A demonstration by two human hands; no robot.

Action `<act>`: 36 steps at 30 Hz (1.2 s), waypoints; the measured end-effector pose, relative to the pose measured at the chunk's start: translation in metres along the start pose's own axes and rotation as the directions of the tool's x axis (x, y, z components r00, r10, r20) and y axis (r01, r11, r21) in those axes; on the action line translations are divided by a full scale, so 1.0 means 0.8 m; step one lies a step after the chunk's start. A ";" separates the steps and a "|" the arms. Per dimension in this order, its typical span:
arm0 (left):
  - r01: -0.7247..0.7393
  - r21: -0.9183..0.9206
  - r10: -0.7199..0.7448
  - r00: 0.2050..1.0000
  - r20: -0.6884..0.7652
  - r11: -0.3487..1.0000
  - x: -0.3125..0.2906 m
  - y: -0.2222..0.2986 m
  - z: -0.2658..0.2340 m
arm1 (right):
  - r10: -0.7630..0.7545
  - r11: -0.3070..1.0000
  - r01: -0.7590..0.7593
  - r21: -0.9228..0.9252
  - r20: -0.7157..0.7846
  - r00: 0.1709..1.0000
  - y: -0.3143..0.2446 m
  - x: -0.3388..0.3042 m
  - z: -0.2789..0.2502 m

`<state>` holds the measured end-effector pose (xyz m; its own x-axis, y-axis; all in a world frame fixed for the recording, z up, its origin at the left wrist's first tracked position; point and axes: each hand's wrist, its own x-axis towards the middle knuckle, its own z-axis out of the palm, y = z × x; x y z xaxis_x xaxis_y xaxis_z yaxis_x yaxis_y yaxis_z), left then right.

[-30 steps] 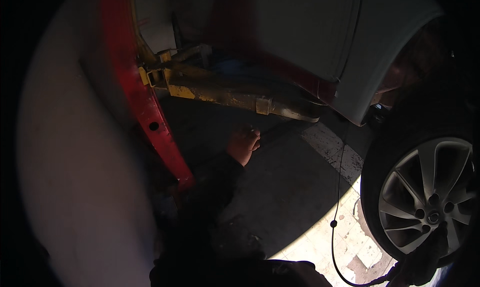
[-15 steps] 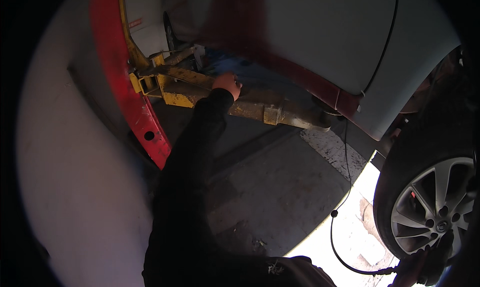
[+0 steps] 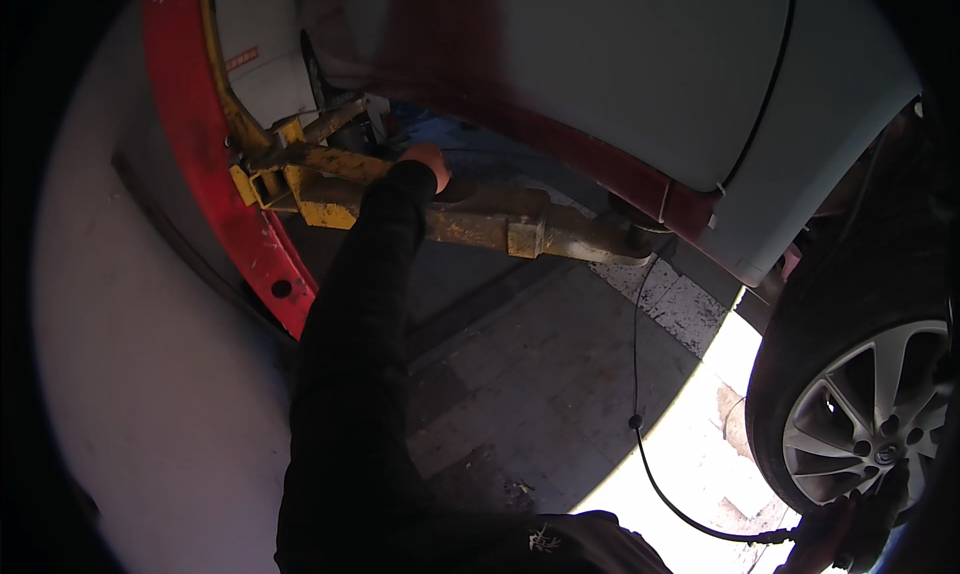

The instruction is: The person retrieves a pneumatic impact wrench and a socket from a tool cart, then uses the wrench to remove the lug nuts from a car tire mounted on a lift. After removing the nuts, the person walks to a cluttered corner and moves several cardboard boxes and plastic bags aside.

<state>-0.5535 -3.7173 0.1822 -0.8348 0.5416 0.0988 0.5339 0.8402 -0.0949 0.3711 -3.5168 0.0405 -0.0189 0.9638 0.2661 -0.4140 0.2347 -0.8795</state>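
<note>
My left hand [image 3: 428, 164], at the end of a black sleeve, is at the upper edge of a worn yellow lift arm [image 3: 480, 221]. It looks curled over the metal; most of its fingers are hidden. In deep shadow at the lower right, my right hand [image 3: 825, 539] is by a dark air tool [image 3: 880, 504] that reaches toward the wheel [image 3: 884, 454]. The hand seems wrapped round the tool, though its fingers barely show. A black hose [image 3: 668, 501] runs into the tool's near end.
A pale car body [image 3: 640, 74] with a dark red sill [image 3: 570, 149] hangs above the lift arm. On the left stands a red lift post [image 3: 215, 174] beside a pale wall [image 3: 130, 394]. Bright light falls on the floor [image 3: 640, 474] near the wheel.
The view has shifted slightly, so the post, lift arm and my left hand sit further left. My left hand stays at the lift arm. The hose has swung left.
</note>
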 end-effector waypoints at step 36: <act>0.527 -0.761 0.920 0.121 -0.374 -0.379 -0.673 0.741 -0.030 | 0.070 0.911 -0.056 -0.409 0.018 0.997 -0.054 -0.045 0.017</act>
<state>0.2159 -3.5104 0.0967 0.4402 0.8481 0.2949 -0.5398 -0.0125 0.8417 0.3776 -3.5630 0.0741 -0.0643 0.9754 0.2111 -0.0041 0.2113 -0.9774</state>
